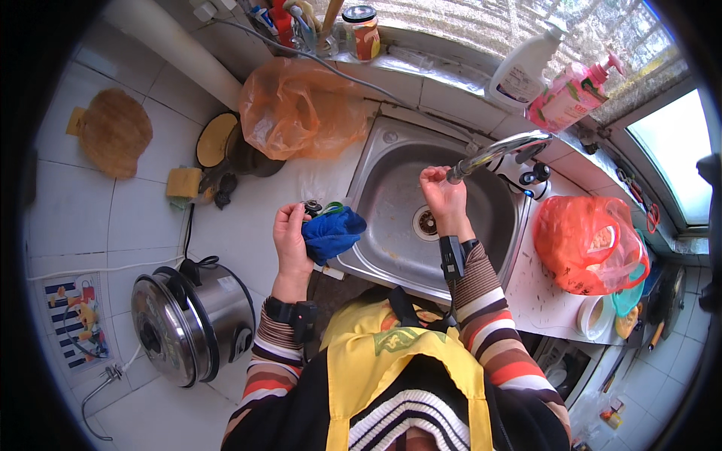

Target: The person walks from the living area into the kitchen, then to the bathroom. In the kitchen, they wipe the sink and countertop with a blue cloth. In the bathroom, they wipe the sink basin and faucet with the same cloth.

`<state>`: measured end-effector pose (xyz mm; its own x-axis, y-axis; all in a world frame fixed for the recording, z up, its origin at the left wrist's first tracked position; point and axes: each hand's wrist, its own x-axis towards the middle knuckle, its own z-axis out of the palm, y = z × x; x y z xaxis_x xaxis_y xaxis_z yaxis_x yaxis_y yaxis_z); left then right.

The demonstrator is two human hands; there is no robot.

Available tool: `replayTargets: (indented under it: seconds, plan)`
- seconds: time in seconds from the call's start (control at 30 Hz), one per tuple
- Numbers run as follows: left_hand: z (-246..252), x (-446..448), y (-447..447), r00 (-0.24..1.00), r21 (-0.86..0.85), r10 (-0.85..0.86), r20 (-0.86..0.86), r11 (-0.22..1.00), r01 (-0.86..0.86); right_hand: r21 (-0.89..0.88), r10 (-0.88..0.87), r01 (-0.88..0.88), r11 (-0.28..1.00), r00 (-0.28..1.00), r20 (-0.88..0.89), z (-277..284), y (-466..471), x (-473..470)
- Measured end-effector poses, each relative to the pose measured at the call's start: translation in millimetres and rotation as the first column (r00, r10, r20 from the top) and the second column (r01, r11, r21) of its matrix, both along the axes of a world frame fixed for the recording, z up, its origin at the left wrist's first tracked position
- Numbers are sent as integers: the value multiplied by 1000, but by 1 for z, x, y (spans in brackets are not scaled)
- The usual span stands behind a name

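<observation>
My left hand (293, 239) is closed on a bunched blue cloth (333, 234), with a green loop and a small dark object at its top, left of the stainless steel sink (383, 237). Over the basin, my right hand (444, 194) is palm up with its fingers curled, directly by the outlet of the chrome faucet (499, 149). It holds nothing that I can see. The drain (427, 222) lies just below that hand. Whether water runs is unclear.
An orange plastic bag (299, 113) and a dark pan (254, 152) stand behind on the left. A steel electric cooker (194, 324) is at the left. Right of the sink sits a red plastic bag (586, 245). Bottles (524, 70) line the window sill.
</observation>
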<state>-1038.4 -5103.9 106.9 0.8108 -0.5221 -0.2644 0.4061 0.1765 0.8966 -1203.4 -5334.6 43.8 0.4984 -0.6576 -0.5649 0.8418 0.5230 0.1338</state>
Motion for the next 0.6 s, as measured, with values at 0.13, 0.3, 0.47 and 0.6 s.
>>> replayTargets:
  seconds: [0.13, 0.3, 0.47, 0.6]
  plan:
    - [7, -3, 1, 997, -15, -25, 69, 1000, 26, -244, 76, -42, 969, 988, 133, -21, -6, -7]
    - [11, -23, -9, 967, 4, -91, 239, 996, 92, 109, 587, -735, 669, 432, -684, -54, 13, -38]
    - [-10, -61, -30, 928, 63, -122, 353, 992, 106, -121, 779, -928, 353, 363, -511, -27, 63, -46]
    - [-30, -89, -39, 938, 106, -203, 281, 978, 180, -417, 818, -868, 271, 436, -375, 4, 88, -34]
